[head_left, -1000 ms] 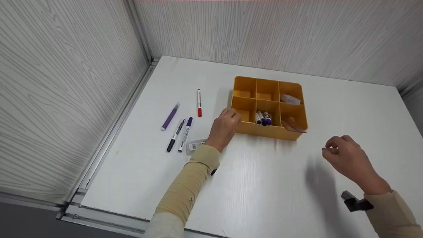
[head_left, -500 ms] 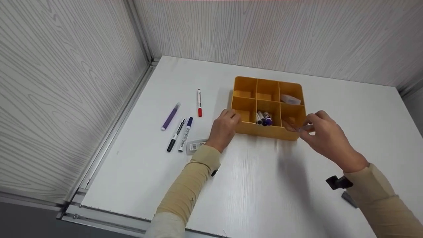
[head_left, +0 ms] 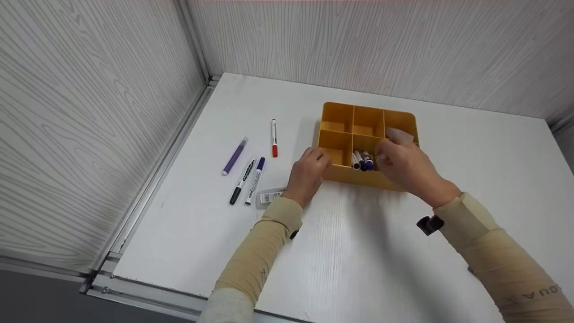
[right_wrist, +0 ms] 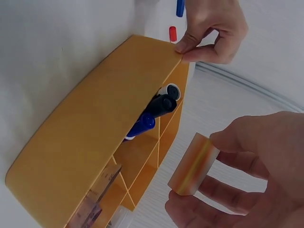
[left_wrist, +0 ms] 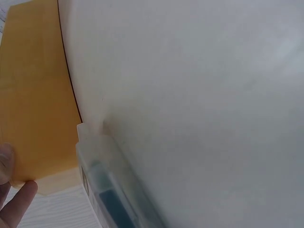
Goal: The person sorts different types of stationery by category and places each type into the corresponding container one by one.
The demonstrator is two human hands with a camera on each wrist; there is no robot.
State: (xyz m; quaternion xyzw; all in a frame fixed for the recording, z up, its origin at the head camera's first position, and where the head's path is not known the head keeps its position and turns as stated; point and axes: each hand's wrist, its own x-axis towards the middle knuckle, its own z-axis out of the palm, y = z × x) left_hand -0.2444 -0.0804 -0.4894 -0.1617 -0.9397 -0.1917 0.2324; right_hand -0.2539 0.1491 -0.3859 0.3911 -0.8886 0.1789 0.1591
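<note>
Left hand on box corner, right hand pinching small block above it

Your left hand: grasping, thumb and fingers pinching the wall of the yellow box at its near left corner. Your right hand: grasping too, a small pale block between thumb and fingertips, with a yellow-orange streak along it. Block is up in the air above the box, best seen from the right wrist; your hand hides it from the head camera. Exact compartment below it: can't tell.

Box has six compartments, two rows of three. Front middle: a bunch of markers, ends up, leaning on the front wall. Back right: a clear case, partly behind your right hand. Front right: translucent pieces, too unclear to name.

Loose on the white table, left of the box: red-capped marker nearest the box's left side, purple marker farthest left, then black-capped marker and blue-capped marker side by side. Labelled case lies just beside your left wrist, partly covered. Dark object at your right forearm, mostly hidden.
</note>
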